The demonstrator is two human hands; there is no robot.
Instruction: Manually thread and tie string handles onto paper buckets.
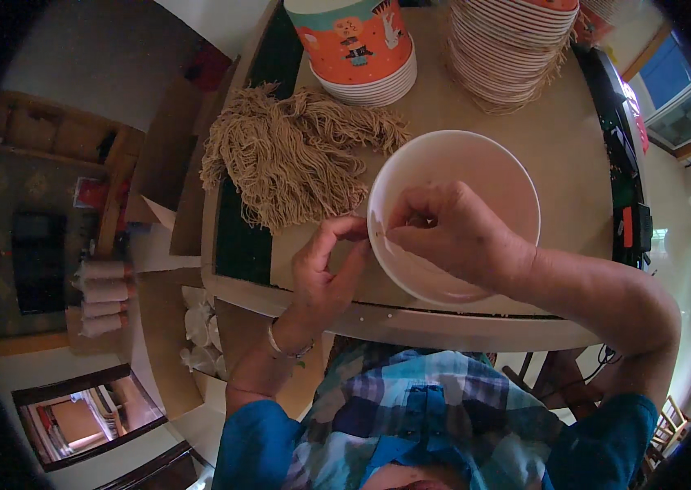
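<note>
A white paper bucket (488, 167) stands mouth up near the table's front edge. My right hand (464, 241) reaches into it, fingers curled and pinched close to the inside of its left wall; what they hold, if anything, is too small to make out. Against the outside of that same wall, my left hand (325, 269) has its thumb and index finger drawn together, their tips partly hidden at the bucket. Small dark specks show on the wall between the two hands. Just beyond my left hand lies a loose heap of tan twisted cords (288, 155).
A nested stack of orange printed paper buckets (354, 45) stands at the back, with a taller stack of buckets (513, 49) with cords to its right. Left of the table are open cardboard boxes (170, 163). A black-and-orange device (635, 233) sits at the right edge.
</note>
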